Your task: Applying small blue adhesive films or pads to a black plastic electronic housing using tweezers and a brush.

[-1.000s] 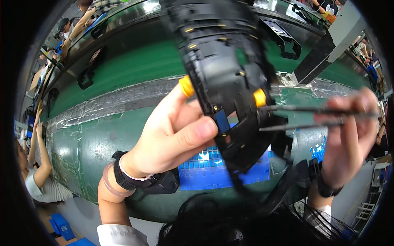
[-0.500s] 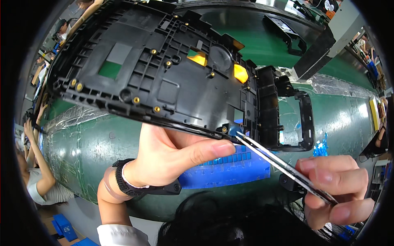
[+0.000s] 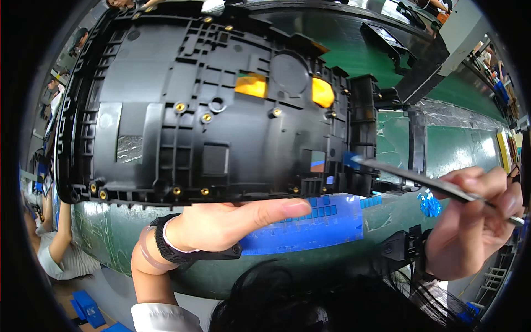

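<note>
- Left hand [image 3: 227,224]: comes up from the lower edge with a dark band at the wrist; it supports a large black plastic housing [image 3: 210,105] from below. The thumb lies flat along the housing's lower edge, pointing toward the right hand; the other fingers are hidden behind the part, so the grip is closed around that lower edge.
- Black plastic housing: raised above the left hand, close to the camera, inner side facing the viewer. Ribs, square pockets and several brass screw inserts [image 3: 180,107] are visible. Two orange-yellow pieces [image 3: 322,92] sit in its upper portion, above the left thumb tip.
- Right hand [image 3: 470,221]: fingers pressed together, pinching metal tweezers [image 3: 420,180] near their rear end. The tweezers run from this hand toward the left hand.
- Tweezer tips: at the right end of the housing, with a small blue piece [image 3: 350,159] at the tip. Cannot tell whether the piece is gripped or already lying on the housing.
- Blue sheet [image 3: 310,229] carrying rows of small blue squares: on the green counter [image 3: 459,149], below the housing, between the two hands, just beside the left thumb tip.
- Small crumpled blue scrap [image 3: 428,203]: on the counter just under the tweezers, near the right hand's fingers.
</note>
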Action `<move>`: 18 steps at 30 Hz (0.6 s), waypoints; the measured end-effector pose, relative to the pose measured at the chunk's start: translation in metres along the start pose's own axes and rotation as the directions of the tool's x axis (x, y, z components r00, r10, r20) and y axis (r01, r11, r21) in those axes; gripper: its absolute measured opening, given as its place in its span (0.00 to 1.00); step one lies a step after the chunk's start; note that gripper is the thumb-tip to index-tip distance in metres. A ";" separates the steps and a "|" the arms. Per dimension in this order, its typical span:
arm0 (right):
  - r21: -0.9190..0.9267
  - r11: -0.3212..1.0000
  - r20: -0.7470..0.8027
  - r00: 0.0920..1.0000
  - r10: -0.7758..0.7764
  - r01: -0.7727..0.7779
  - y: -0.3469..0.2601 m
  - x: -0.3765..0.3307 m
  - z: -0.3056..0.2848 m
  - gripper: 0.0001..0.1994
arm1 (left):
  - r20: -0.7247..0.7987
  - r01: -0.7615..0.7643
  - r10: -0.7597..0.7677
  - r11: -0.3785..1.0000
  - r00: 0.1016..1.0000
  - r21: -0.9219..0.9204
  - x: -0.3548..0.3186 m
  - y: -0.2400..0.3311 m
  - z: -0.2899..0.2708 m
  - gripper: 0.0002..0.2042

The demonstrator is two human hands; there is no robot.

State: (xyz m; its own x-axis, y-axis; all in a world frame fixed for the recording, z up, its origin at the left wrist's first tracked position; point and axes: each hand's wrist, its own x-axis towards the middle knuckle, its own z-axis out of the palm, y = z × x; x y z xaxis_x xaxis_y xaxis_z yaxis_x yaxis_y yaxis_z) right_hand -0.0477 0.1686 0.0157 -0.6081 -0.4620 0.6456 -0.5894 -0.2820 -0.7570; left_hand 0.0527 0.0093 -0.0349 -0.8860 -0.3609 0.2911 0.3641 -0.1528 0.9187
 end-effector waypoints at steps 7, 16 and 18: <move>-0.727 0.623 0.171 0.954 -0.245 0.290 0.028 -0.014 -0.084 0.07 | -0.241 -0.115 0.185 0.954 0.953 0.278 0.042 0.008 -0.033 0.10; -0.638 0.654 -0.251 0.913 0.321 -0.406 0.052 -0.077 -0.146 0.07 | -0.168 0.157 0.098 0.119 0.981 0.980 0.200 0.001 -0.168 0.19; -0.479 0.680 -0.338 0.832 0.441 -0.555 0.052 -0.071 -0.145 0.09 | -0.086 0.099 0.201 -0.055 0.976 0.994 0.217 -0.017 -0.207 0.24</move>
State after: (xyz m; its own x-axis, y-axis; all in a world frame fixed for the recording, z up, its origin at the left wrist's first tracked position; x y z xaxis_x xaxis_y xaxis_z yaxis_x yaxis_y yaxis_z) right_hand -0.1123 0.3081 -0.0547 -0.9451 -0.2246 0.2374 -0.3183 0.4675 -0.8247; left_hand -0.0862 -0.2572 -0.0425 -0.7668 -0.4620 0.4456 -0.3927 0.8868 0.2437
